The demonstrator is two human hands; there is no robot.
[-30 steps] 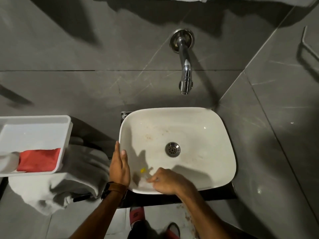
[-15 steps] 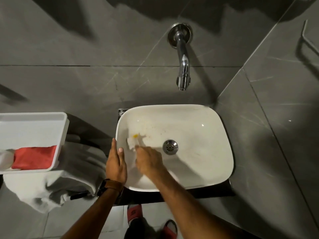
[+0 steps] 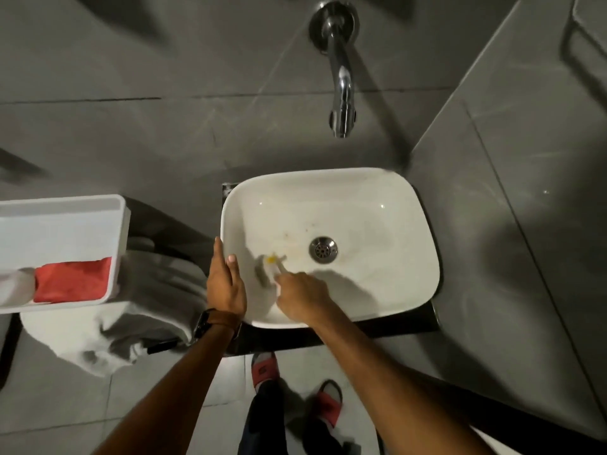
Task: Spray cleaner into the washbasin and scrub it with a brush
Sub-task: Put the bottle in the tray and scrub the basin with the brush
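The white washbasin (image 3: 387, 205) sits on a dark shelf, with brownish marks on its floor near the metal drain (image 3: 323, 249). My right hand (image 3: 303, 298) is inside the bowl, shut on a small brush (image 3: 274, 261) with a pale head and a yellow spot, pressed on the basin floor left of the drain. My left hand (image 3: 226, 287) rests flat on the basin's left rim, thumb inside the bowl, holding nothing. A watch with a brown strap is on that wrist. No spray bottle is visible.
A chrome tap (image 3: 341, 93) juts from the grey tiled wall above the basin. At left a white tray (image 3: 65, 221) holds a red cloth (image 3: 72, 279), over a grey-white towel (image 3: 138, 320). A grey wall closes the right side. My feet in red sandals (image 3: 264, 367) stand below.
My right hand swept the brush from the basin's near-left corner up the left side, then back down toward the middle, left of the drain. The left hand stayed on the rim.
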